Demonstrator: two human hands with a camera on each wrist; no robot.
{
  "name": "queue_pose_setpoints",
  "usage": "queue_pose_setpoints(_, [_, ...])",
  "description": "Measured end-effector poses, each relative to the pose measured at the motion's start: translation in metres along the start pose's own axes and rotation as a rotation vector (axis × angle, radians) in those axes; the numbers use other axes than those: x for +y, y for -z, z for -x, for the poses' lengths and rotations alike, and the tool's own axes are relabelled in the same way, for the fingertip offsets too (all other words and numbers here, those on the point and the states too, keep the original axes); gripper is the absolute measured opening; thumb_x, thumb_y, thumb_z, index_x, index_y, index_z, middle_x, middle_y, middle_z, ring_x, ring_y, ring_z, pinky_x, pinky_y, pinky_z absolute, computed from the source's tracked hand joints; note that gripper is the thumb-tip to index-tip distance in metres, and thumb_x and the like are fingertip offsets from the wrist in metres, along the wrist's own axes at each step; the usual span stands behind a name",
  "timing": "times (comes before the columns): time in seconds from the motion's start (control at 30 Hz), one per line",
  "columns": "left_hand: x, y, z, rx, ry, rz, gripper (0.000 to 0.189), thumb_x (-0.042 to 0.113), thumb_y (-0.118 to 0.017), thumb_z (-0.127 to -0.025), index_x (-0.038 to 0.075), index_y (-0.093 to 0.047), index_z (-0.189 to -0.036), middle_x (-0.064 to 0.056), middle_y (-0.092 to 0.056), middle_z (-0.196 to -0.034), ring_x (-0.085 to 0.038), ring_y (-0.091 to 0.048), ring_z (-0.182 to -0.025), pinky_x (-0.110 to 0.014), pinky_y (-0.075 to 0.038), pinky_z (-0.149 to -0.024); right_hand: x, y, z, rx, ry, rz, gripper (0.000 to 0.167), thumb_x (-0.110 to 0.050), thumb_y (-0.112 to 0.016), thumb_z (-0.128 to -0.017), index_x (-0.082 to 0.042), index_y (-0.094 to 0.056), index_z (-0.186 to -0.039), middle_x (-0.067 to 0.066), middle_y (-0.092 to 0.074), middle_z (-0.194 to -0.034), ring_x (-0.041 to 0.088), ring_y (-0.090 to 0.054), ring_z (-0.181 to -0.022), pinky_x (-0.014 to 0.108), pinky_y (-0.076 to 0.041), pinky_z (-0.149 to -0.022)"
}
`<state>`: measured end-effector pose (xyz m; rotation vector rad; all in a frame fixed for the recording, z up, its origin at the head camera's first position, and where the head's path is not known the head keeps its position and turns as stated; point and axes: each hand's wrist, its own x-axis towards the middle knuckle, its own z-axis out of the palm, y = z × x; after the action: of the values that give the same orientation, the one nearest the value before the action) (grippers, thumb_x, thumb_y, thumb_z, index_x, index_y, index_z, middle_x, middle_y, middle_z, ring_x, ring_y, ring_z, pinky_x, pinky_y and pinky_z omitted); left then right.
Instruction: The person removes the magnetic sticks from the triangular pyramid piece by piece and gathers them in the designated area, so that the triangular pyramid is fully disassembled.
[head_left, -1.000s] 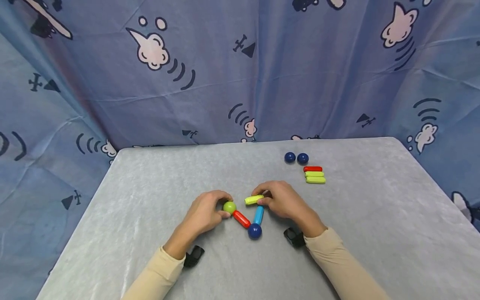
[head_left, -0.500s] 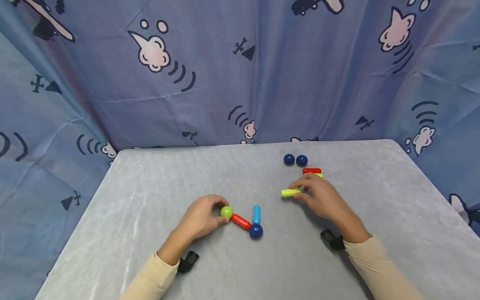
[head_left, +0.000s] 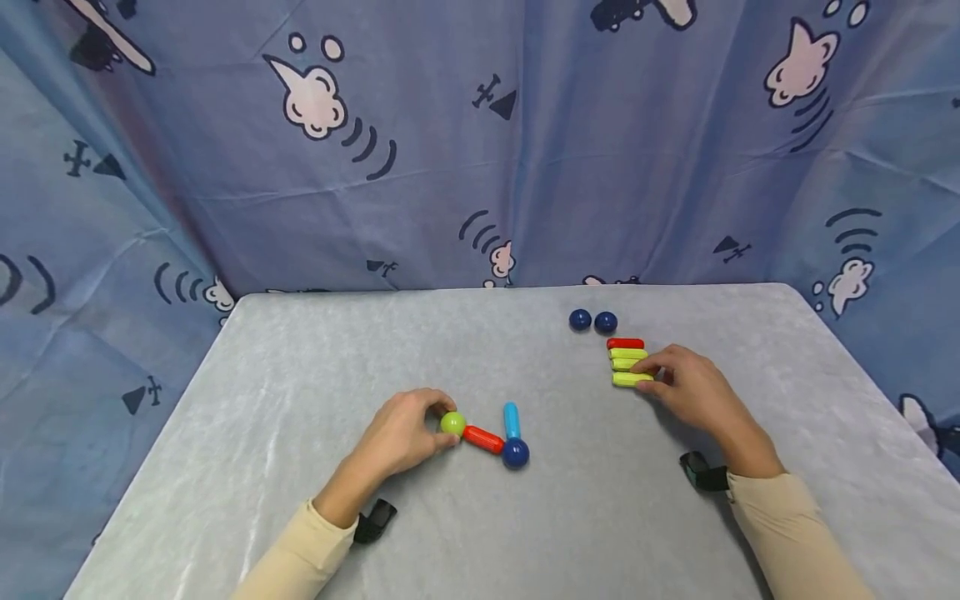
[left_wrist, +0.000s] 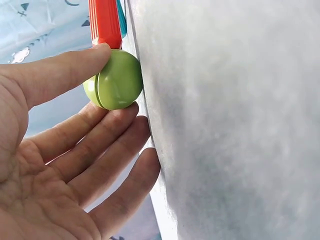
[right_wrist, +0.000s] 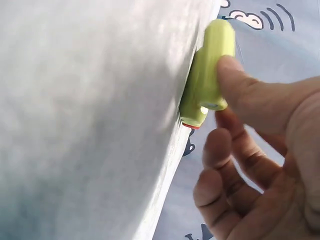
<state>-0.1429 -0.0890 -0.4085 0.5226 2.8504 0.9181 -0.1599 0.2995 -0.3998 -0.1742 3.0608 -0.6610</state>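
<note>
Hanging behind everything is a blue cartoon-print curtain [head_left: 420, 192], with a pale grey table [head_left: 300, 350] sitting in front of it. Tan sleeves [head_left: 798, 525] are covering both arms. The left hand [head_left: 405, 433] is pinching a green ball [head_left: 453, 423] between thumb and fingertips, its other fingers lying loose in the left wrist view. The right hand [head_left: 693, 387] is pinching a yellow-green rod [head_left: 628, 380], its spare fingers curling loosely around nothing.

Next size down: that green ball is forming one end of a little chain. It's touching a red rod [head_left: 483, 439], which is running to a dark blue ball [head_left: 515, 453], and a light blue rod [head_left: 512, 421] is pointing from there toward the curtain.

The pinched rod is lining up just beside two more yellow-green rods [head_left: 627, 354], with a second red rod [head_left: 626, 343] lying at the far end of that row. Can't tell if it's touching the table. Past those, two loose dark blue balls [head_left: 580, 320] are sitting side by side.

Handling-wise, I'm guessing light, stiff plastic, nothing fragile. A silvery spot [right_wrist: 212, 106] is showing on the rod's end, so I'm suspecting magnets. I'd be gripping rods mid-length, leaving the ends free. Balls are looking glossy, so probably slippery; I'd be pinching across the widest part.
</note>
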Motion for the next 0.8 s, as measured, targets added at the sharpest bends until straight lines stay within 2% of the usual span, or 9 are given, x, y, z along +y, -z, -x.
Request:
queue_pose_setpoints(0.33, [-0.0003, -0.0014, 0.0006, -0.011, -0.004, -0.006, 0.029, 0.019, -0.088, -0.075, 0.015, -0.072, -0.099, 0.005, -0.071, -0.092, -0.015, -0.064, -0.089, -0.036, -0.051, -0.082, 0.0078, -0.0029, 0.0003, 0.014, 0.004, 0.019, 0.020, -0.015, -0.078, -0.085, -0.009, -0.076, -0.105, 0.012, -0.067, -0.096, 0.022, -0.056, -0.080, 0.031, -0.040, -0.066])
queue_pose_setpoints(0.53, [0.0010, -0.0008, 0.0005, -0.009, -0.003, -0.010, 0.029, 0.019, -0.088, -0.075, 0.015, -0.072, -0.098, 0.005, -0.071, -0.092, -0.015, -0.064, -0.088, -0.036, -0.050, -0.081, 0.0074, -0.0020, -0.0009, 0.007, -0.027, 0.033, 0.022, -0.017, -0.076, -0.087, -0.007, -0.074, -0.107, 0.015, -0.068, -0.101, 0.027, -0.062, -0.086, 0.043, -0.049, -0.073])
queue_pose_setpoints(0.8, [0.0021, 0.0000, 0.0006, -0.005, -0.007, -0.017, 0.029, 0.018, -0.088, -0.075, 0.015, -0.072, -0.098, 0.004, -0.071, -0.091, -0.015, -0.064, -0.087, -0.035, -0.050, -0.081, 0.0047, -0.0013, -0.0018, -0.005, -0.043, 0.031, 0.026, -0.018, -0.077, -0.086, -0.006, -0.074, -0.110, 0.017, -0.069, -0.106, 0.030, -0.063, -0.091, 0.049, -0.050, -0.078])
